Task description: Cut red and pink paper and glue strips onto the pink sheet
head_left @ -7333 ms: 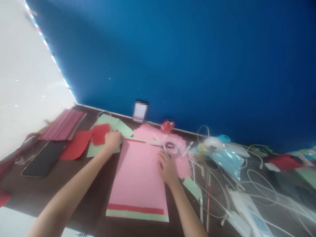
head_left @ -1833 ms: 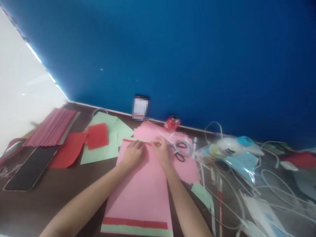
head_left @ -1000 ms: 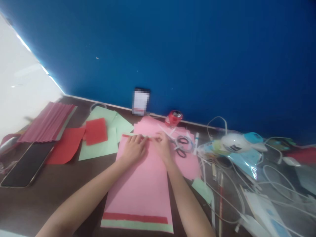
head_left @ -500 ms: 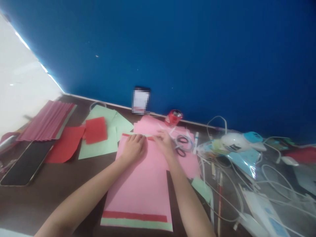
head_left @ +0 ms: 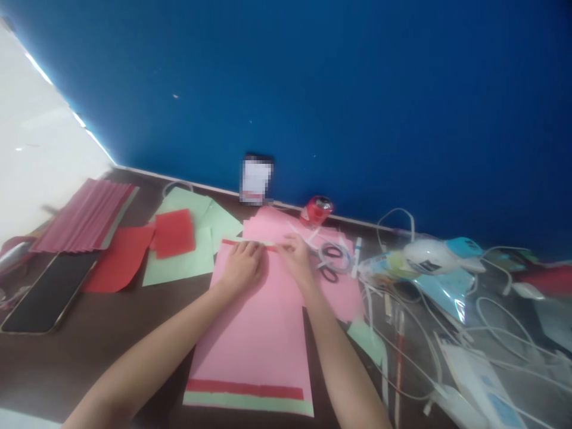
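A long pink paper sheet (head_left: 254,333) lies in front of me, with a red strip (head_left: 245,389) and a pale green band (head_left: 248,402) across its near end. My left hand (head_left: 243,263) rests on the sheet's far end, its fingers laid over another red paper strip (head_left: 270,247) there. At that strip's right part, my right hand (head_left: 295,253) has thumb and fingertips pinched together on it. The fingertips are partly blurred. Just right of this hand, dark-handled scissors (head_left: 330,262) lie on more pink sheets (head_left: 342,298).
A pleated pink paper fan (head_left: 84,214), a phone (head_left: 49,295), red paper (head_left: 118,256) and green sheets (head_left: 201,250) lie left. Behind stands a red container (head_left: 316,211) by the blue wall (head_left: 313,107). Tangled white cables (head_left: 415,322) and a white-blue bottle (head_left: 424,258) fill the right side.
The red strip between the hands looks lower and flatter against the far edge. Both hands keep nearly the same place; the view has shifted slightly.
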Available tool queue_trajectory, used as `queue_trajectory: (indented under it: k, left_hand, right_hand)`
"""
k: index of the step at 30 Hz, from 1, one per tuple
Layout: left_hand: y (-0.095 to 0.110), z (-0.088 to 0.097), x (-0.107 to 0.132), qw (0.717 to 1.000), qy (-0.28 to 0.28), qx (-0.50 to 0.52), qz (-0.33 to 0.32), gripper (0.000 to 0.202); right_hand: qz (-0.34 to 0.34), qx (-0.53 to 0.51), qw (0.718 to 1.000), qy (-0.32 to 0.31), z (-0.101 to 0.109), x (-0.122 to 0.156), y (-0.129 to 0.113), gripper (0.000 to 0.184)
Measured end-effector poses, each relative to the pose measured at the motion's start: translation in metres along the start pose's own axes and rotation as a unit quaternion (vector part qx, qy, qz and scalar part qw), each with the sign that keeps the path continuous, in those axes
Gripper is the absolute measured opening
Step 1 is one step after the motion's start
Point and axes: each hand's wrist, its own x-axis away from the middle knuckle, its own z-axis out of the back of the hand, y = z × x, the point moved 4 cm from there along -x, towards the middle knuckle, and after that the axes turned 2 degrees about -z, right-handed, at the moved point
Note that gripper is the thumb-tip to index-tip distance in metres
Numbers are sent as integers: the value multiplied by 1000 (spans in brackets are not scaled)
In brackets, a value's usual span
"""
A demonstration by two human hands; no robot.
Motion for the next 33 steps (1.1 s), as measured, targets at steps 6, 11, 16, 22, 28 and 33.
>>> queue_trajectory:
  k: [6, 11, 16, 22, 28, 33]
  left_hand:
    - [2, 3, 0, 1000, -3, 3, -13, 31]
    - [4, 7, 0, 1000, -8, -9, -17, 28]
    - [5, 6, 0, 999, -13, -23, -25, 29]
    - [4, 5, 0, 999, -19, -24, -25, 30]
    - [5, 6, 0, 999, -19, -19, -20, 29]
    - [6, 7, -1, 999, -17, -20, -23, 27]
  right_hand:
    - [-4, 11, 1000, 0, -1, -1, 3, 26]
    - [11, 31, 999, 7, 0, 1, 3, 26]
    - [31, 50, 998, 9, 0, 3, 4, 26]
    - [56, 146, 988, 16, 2, 8, -4, 23]
    - [65, 221, 973, 14, 1, 12, -10, 25]
    - [60, 273, 960, 2, 0, 13, -11, 28]
